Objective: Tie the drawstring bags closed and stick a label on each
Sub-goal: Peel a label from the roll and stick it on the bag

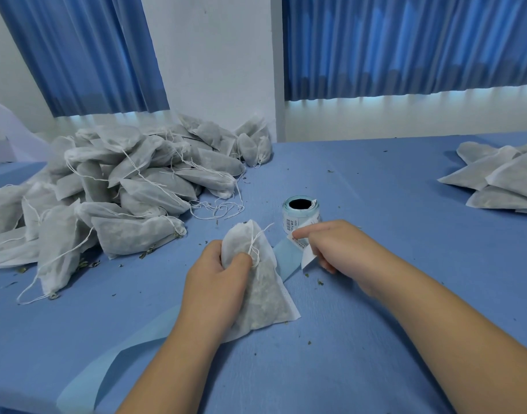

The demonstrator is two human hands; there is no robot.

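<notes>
Drawstring bag [257,282] gripped at neck by left hand [217,279], bottom resting on tabletop [376,339]. Label [301,245] pinched by right hand [337,246], beside label roll [301,213]. Bag pile [113,192] heaped far left.

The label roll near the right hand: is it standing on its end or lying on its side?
Standing on end: the label roll shows its dark hollow core facing up, with its base on the table.
</notes>
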